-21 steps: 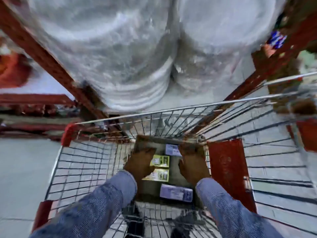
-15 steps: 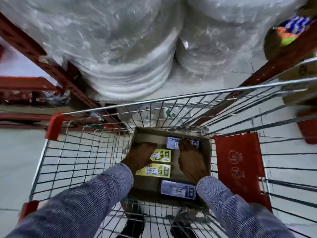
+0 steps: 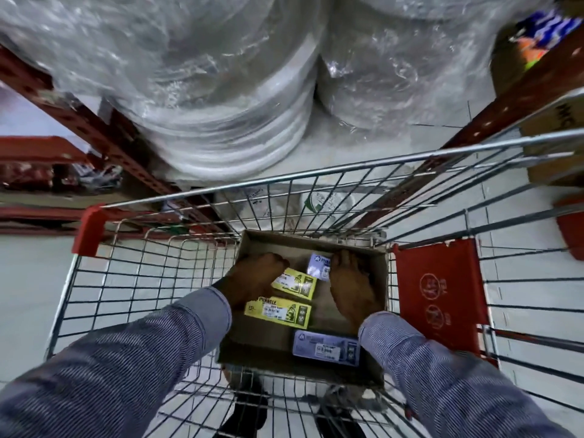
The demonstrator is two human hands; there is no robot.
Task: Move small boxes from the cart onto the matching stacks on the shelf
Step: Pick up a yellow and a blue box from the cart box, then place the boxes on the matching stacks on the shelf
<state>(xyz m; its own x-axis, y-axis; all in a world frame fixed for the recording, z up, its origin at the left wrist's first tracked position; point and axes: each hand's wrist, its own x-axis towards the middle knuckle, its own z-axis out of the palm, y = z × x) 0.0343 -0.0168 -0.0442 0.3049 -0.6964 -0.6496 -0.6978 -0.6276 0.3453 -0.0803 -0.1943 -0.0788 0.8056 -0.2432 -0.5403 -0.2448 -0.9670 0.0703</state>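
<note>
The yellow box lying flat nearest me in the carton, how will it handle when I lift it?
The yellow box looks like a thin printed carton, so probably light and fairly stiff, though crushable under a hard grip. Lying flat, it shouldn't roll or tip. Its glossy print might feel slightly slippery.

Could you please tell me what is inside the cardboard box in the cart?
The cardboard box holds two yellow boxes, two purple-white boxes, the left hand and the right hand. Anything beneath the hands is hidden.
</note>
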